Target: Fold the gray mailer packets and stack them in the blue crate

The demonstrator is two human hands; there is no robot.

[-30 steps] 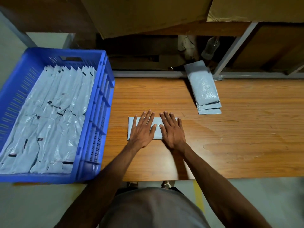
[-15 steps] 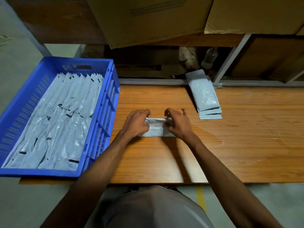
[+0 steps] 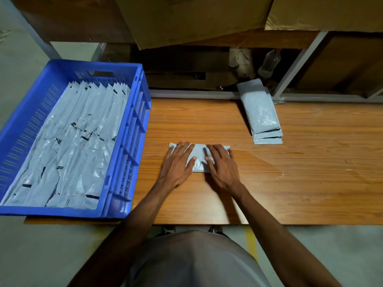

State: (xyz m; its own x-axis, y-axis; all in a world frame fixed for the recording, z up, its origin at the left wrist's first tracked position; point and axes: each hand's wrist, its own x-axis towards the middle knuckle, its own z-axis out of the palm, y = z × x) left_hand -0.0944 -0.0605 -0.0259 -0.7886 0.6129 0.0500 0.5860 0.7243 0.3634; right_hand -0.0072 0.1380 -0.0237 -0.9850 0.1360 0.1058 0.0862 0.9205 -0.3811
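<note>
Head view: my left hand (image 3: pixel 177 162) and right hand (image 3: pixel 220 162) press flat, fingers straight, on the gray mailer packet (image 3: pixel 198 162), creasing its fold.

A folded gray mailer packet (image 3: pixel 200 157) was pressed flat on the wooden table (image 3: pixel 300 183) by both hands, the left hand (image 3: pixel 178 163) laid on its left part and the right hand (image 3: pixel 221 165) on its right part, fingers straight and spread. At the table's left end a blue crate (image 3: pixel 126 146) was seen, filled with rows of folded gray packets (image 3: pixel 68 146). A small stack of unfolded mailers (image 3: pixel 260 112) was lying near the table's far edge, well apart from the hands.
</note>
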